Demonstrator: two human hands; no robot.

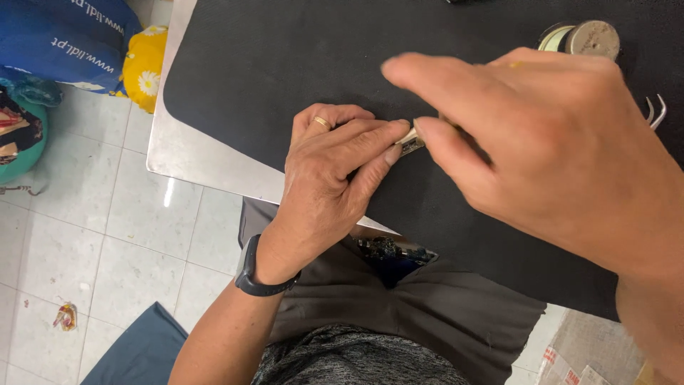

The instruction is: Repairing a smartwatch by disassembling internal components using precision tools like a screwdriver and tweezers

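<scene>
Two hands meet over a black mat [285, 57] on the table [192, 153], both pinching one small pale object [411, 140] between them; what it is cannot be told. The left hand [331, 178], wearing a ring and a dark wristband [258, 279], rests on the mat and holds the object's near end with thumb and forefinger. The right hand [541, 142] grips the other end, its back hiding much of the mat. Behind it stand a round tin [586, 37] and bent metal prongs [655, 110]; blue and yellow bags [100, 43] lie on the tiled floor
</scene>
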